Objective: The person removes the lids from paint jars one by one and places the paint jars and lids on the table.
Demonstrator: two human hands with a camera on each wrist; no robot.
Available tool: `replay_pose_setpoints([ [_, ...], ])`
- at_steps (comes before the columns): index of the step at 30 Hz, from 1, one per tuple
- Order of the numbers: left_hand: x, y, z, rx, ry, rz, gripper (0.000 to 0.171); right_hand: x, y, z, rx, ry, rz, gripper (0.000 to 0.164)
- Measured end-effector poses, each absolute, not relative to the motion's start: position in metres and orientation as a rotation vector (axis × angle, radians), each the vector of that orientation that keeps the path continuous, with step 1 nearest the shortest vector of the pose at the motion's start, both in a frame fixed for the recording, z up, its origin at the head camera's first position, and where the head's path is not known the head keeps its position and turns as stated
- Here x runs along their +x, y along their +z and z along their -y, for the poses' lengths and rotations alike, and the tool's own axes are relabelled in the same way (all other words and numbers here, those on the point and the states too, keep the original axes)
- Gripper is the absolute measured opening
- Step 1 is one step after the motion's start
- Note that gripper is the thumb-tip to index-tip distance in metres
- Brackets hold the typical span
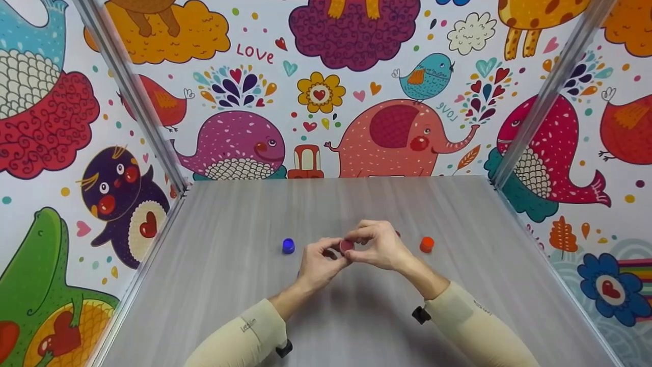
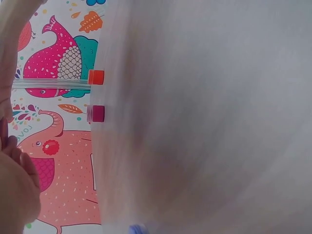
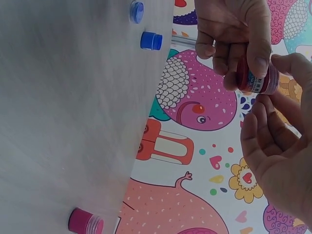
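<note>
Both hands meet at a small red paint jar [image 1: 347,246], raised above the table. The left hand [image 1: 321,262] grips the jar's body; in the right wrist view its thumb presses on the labelled side of the paint jar [image 3: 251,80]. From the other side, the right hand [image 1: 379,247] pinches the ribbed, clear lid [image 3: 272,82] between thumb and fingers. Whether the lid is loose cannot be told. In the left wrist view only part of the left hand [image 2: 19,190] shows at the edge, and the jar is hidden.
On the grey table [image 1: 229,306] stand a blue jar [image 1: 288,246] to the left and an orange jar [image 1: 427,244] to the right. A dark pink jar [image 2: 97,113] is mostly behind the right hand. A small round blue piece [image 3: 137,12] lies near the blue jar. Patterned walls enclose the table.
</note>
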State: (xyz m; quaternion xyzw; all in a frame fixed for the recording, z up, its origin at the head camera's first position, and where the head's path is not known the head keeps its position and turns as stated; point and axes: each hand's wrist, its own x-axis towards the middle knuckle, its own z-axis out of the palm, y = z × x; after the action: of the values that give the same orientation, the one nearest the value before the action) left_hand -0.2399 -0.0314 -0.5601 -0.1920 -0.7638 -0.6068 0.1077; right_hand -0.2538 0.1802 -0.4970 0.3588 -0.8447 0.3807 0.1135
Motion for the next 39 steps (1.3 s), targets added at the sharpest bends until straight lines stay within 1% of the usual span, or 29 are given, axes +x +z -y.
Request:
replay_pose_setpoints([
  [12, -0.2403, -0.5610, 0.0319, -0.604, -1.802, 2.224, 0.032, -0.2559, -0.4928, -0.1808, 1.152, 1.120, 2.487, 0.025],
  [25, -0.2403, -0.5615, 0.0330, -0.631, -1.803, 2.228, 0.027, -0.2612, -0.4928, -0.1803, 1.298, 1.109, 2.441, 0.036],
  [39, -0.2388, -0.5641, 0.0334, -0.621, -1.791, 2.223, 0.026, -0.2615, -0.4935, -0.1808, 1.350, 1.089, 2.436, 0.038],
])
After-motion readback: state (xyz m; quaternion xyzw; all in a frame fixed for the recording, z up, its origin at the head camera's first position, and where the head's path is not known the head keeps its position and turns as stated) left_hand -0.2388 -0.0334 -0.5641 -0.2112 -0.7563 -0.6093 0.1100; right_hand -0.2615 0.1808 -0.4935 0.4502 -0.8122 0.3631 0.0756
